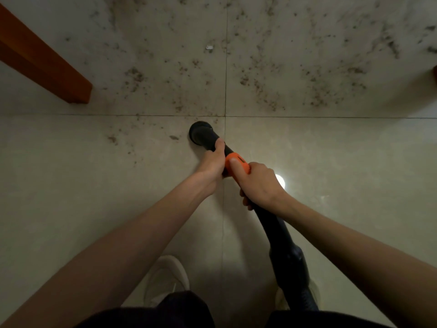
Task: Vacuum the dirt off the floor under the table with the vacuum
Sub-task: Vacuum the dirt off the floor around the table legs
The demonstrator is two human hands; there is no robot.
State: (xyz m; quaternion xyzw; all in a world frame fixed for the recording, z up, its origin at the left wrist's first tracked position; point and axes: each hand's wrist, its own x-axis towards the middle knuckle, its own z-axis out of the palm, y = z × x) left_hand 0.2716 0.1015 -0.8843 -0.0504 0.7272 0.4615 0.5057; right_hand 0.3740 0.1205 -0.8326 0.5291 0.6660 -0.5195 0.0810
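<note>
Vacuum: a black tube (279, 233) with an orange collar (237, 165) partway down, running from the lower right up toward the middle of the view.
Nozzle: the round black end (199, 132) sits at floor level, just below and left of where four tiles meet; whether it touches the floor cannot be told.
Left hand: the left hand (212, 162) grips the black section ahead of the orange collar, fingers curled round it, thumb lying along the top.
Right hand: the right hand (260, 183) grips the tube at and behind the orange collar, thumb pressed flat on the orange part, fingers wrapped underneath.
Dirt: dark specks and clumps (260, 84) are scattered thickly over the two far tiles; thinner patches (113, 139) lie on the near left tile, beside the nozzle.
Floor: pale glossy tiles (71, 197) with thin dark joints; a bright spot of reflected light (281, 181) shows just right of the right hand.
Scrap: a small white fragment (209, 47) lies among the dirt on the far left tile.
Table leg: an orange-brown wooden leg (47, 65) slants in from the upper left, its foot on the floor well apart from the nozzle.
Person: both bare forearms reach forward; a white shoe (165, 278) stands on the floor at lower centre, and dark clothing (179, 311) shows along the bottom edge.
</note>
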